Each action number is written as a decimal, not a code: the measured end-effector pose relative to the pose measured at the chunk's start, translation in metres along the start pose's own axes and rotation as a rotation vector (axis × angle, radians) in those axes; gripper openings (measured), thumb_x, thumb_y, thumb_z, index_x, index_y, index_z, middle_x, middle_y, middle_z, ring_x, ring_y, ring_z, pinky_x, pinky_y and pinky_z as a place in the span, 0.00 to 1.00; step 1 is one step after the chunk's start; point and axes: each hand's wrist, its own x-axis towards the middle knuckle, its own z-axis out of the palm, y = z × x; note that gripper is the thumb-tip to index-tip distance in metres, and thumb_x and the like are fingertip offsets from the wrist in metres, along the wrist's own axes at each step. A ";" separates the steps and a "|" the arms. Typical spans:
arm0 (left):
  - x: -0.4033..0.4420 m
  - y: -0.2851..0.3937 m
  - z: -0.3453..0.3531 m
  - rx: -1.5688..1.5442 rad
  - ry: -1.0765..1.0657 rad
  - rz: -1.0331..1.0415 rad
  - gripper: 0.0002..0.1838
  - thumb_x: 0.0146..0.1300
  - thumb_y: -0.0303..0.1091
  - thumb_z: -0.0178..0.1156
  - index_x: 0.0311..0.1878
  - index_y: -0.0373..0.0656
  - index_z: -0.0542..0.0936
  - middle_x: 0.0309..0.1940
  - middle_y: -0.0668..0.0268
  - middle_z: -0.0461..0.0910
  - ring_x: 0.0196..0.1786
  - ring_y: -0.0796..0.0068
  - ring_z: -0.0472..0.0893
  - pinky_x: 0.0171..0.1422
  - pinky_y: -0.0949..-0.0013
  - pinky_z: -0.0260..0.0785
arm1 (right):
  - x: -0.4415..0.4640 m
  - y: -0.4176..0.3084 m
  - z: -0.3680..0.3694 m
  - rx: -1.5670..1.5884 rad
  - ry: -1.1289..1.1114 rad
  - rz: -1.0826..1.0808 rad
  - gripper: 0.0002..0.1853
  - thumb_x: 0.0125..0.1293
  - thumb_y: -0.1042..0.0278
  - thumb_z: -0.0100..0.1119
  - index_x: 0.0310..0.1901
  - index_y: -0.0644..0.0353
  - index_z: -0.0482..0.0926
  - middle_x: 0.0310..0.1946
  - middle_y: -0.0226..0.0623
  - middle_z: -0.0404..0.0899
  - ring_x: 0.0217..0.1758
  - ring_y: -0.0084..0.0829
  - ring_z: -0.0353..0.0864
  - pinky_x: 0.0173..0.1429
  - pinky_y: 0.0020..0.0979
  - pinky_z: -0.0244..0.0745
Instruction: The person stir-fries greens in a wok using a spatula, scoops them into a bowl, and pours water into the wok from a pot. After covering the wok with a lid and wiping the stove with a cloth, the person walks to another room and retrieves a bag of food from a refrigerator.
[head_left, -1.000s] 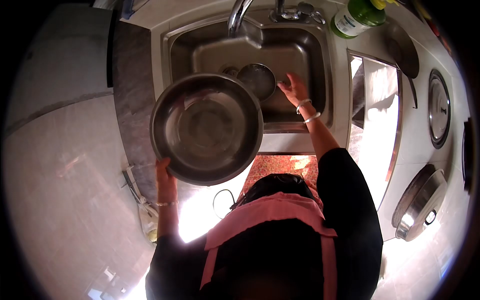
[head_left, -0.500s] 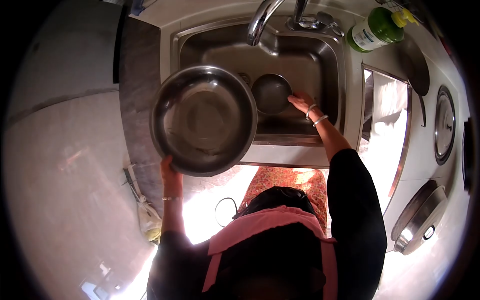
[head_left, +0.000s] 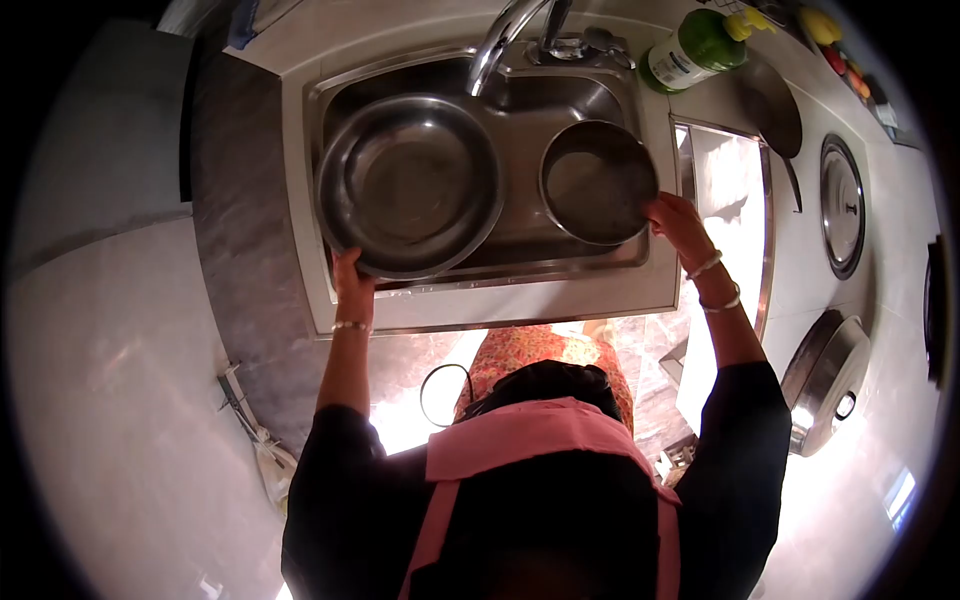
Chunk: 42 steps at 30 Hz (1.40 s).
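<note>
Steel basin (head_left: 410,185) and smaller bowl (head_left: 598,183) are over the sink (head_left: 522,205), side by side, apart; left fingers (head_left: 346,262) grip the basin's near-left rim, right fingers (head_left: 661,211) the bowl's right rim.

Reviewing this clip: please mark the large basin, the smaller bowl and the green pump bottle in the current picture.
Large basin (head_left: 408,187): head view, on its inner bottom.
Smaller bowl (head_left: 598,183): head view, on its inside.
Green pump bottle (head_left: 708,42): head view, on its green body.
</note>
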 end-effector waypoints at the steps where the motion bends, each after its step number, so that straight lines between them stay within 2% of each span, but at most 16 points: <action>1: 0.008 -0.001 0.005 -0.056 0.007 -0.029 0.30 0.50 0.25 0.50 0.60 0.49 0.63 0.56 0.66 0.66 0.60 0.63 0.64 0.63 0.55 0.57 | -0.012 -0.005 -0.001 -0.027 0.036 0.001 0.08 0.57 0.70 0.51 0.22 0.59 0.72 0.16 0.24 0.65 0.20 0.16 0.62 0.25 0.22 0.58; 13: 0.103 -0.056 0.035 0.038 -0.206 -0.180 0.26 0.46 0.22 0.52 0.53 0.47 0.69 0.47 0.65 0.71 0.51 0.67 0.70 0.57 0.64 0.63 | -0.109 0.009 0.013 0.119 0.187 0.010 0.10 0.60 0.66 0.51 0.26 0.60 0.76 0.18 0.22 0.68 0.22 0.13 0.61 0.28 0.18 0.58; 15: 0.114 -0.067 0.027 0.237 -0.295 -0.114 0.26 0.46 0.16 0.52 0.52 0.43 0.69 0.51 0.61 0.69 0.55 0.65 0.68 0.59 0.64 0.62 | -0.125 0.012 0.018 0.164 0.169 -0.022 0.09 0.60 0.66 0.51 0.27 0.62 0.76 0.18 0.22 0.69 0.22 0.14 0.61 0.29 0.19 0.58; 16: 0.117 -0.069 0.021 0.336 -0.340 -0.074 0.25 0.46 0.12 0.53 0.51 0.40 0.69 0.52 0.59 0.68 0.57 0.63 0.67 0.60 0.65 0.61 | -0.134 0.014 0.023 0.164 0.189 -0.021 0.09 0.60 0.67 0.51 0.28 0.62 0.76 0.18 0.23 0.69 0.23 0.14 0.62 0.29 0.19 0.59; 19: 0.118 -0.064 0.014 1.172 -0.603 0.599 0.27 0.42 0.11 0.56 0.50 0.39 0.70 0.50 0.56 0.69 0.55 0.61 0.69 0.60 0.64 0.61 | -0.165 0.020 0.030 0.162 0.254 -0.032 0.09 0.59 0.67 0.51 0.29 0.63 0.76 0.19 0.23 0.69 0.23 0.14 0.62 0.30 0.19 0.59; 21: 0.123 -0.059 0.026 0.597 -0.413 0.073 0.26 0.43 0.14 0.58 0.50 0.39 0.71 0.50 0.55 0.69 0.54 0.58 0.69 0.59 0.64 0.63 | -0.185 0.025 0.037 0.166 0.274 -0.048 0.08 0.59 0.68 0.51 0.29 0.62 0.77 0.19 0.23 0.70 0.24 0.14 0.63 0.30 0.20 0.59; 23: 0.171 -0.083 -0.025 1.179 -0.594 0.503 0.25 0.44 0.16 0.59 0.51 0.39 0.71 0.50 0.56 0.69 0.55 0.59 0.69 0.58 0.64 0.64 | -0.206 0.050 0.043 0.281 0.340 -0.047 0.12 0.58 0.64 0.51 0.25 0.65 0.75 0.18 0.24 0.66 0.23 0.16 0.61 0.29 0.21 0.57; 25: 0.166 -0.073 -0.015 0.879 -0.498 0.195 0.21 0.50 0.23 0.57 0.51 0.42 0.71 0.48 0.59 0.71 0.51 0.63 0.72 0.55 0.62 0.65 | -0.236 0.073 0.051 0.343 0.417 -0.054 0.11 0.58 0.65 0.51 0.25 0.65 0.75 0.18 0.24 0.66 0.23 0.16 0.61 0.29 0.21 0.57; 27: 0.179 -0.080 -0.027 0.898 -0.577 0.246 0.17 0.55 0.32 0.55 0.50 0.45 0.71 0.46 0.61 0.73 0.49 0.66 0.73 0.53 0.62 0.66 | -0.270 0.089 0.062 0.418 0.473 -0.088 0.11 0.59 0.66 0.50 0.27 0.65 0.77 0.19 0.23 0.67 0.25 0.15 0.61 0.30 0.21 0.56; 31: 0.214 -0.078 -0.015 0.335 -0.561 -0.419 0.09 0.60 0.34 0.50 0.42 0.47 0.75 0.38 0.64 0.77 0.41 0.67 0.75 0.44 0.63 0.68 | -0.348 0.134 0.079 0.472 0.654 -0.114 0.15 0.61 0.61 0.50 0.36 0.65 0.80 0.22 0.22 0.70 0.27 0.16 0.63 0.31 0.22 0.59; 34: 0.227 -0.063 0.014 0.409 -0.634 -0.188 0.10 0.60 0.36 0.51 0.43 0.44 0.74 0.40 0.63 0.76 0.44 0.70 0.75 0.44 0.67 0.67 | -0.419 0.177 0.097 0.513 0.759 -0.072 0.17 0.57 0.59 0.54 0.39 0.66 0.79 0.25 0.27 0.74 0.27 0.18 0.68 0.32 0.22 0.65; 35: 0.224 -0.059 0.035 0.417 -0.669 -0.078 0.11 0.60 0.36 0.51 0.43 0.44 0.74 0.41 0.62 0.76 0.45 0.71 0.75 0.44 0.68 0.66 | -0.446 0.185 0.106 0.522 0.833 -0.042 0.13 0.57 0.61 0.53 0.31 0.63 0.80 0.19 0.24 0.70 0.24 0.16 0.64 0.29 0.22 0.61; 36: 0.166 -0.046 0.056 0.474 -0.750 0.112 0.16 0.61 0.41 0.50 0.48 0.41 0.71 0.47 0.61 0.74 0.51 0.70 0.72 0.51 0.68 0.65 | -0.475 0.198 0.119 0.525 0.876 -0.041 0.12 0.57 0.62 0.53 0.27 0.62 0.78 0.18 0.25 0.69 0.22 0.17 0.63 0.28 0.22 0.61; 38: 0.008 -0.025 0.088 0.400 -0.881 0.058 0.17 0.61 0.38 0.51 0.50 0.39 0.70 0.49 0.60 0.74 0.51 0.69 0.73 0.56 0.66 0.65 | -0.523 0.236 0.143 0.557 0.931 -0.048 0.12 0.56 0.64 0.52 0.20 0.61 0.75 0.16 0.25 0.68 0.20 0.17 0.63 0.25 0.22 0.60; 39: -0.027 -0.022 0.096 0.394 -0.888 0.045 0.16 0.61 0.37 0.51 0.50 0.39 0.71 0.48 0.61 0.74 0.50 0.69 0.74 0.56 0.67 0.66 | -0.547 0.256 0.163 0.587 0.937 -0.064 0.13 0.56 0.64 0.52 0.17 0.61 0.73 0.15 0.25 0.67 0.19 0.17 0.63 0.24 0.22 0.60; 42: -0.051 -0.050 0.107 0.595 -1.374 -0.292 0.14 0.61 0.34 0.51 0.47 0.37 0.72 0.47 0.61 0.76 0.47 0.69 0.76 0.53 0.70 0.69 | -0.630 0.298 0.208 0.711 1.097 0.072 0.11 0.55 0.66 0.52 0.20 0.62 0.75 0.15 0.27 0.70 0.19 0.18 0.66 0.23 0.23 0.61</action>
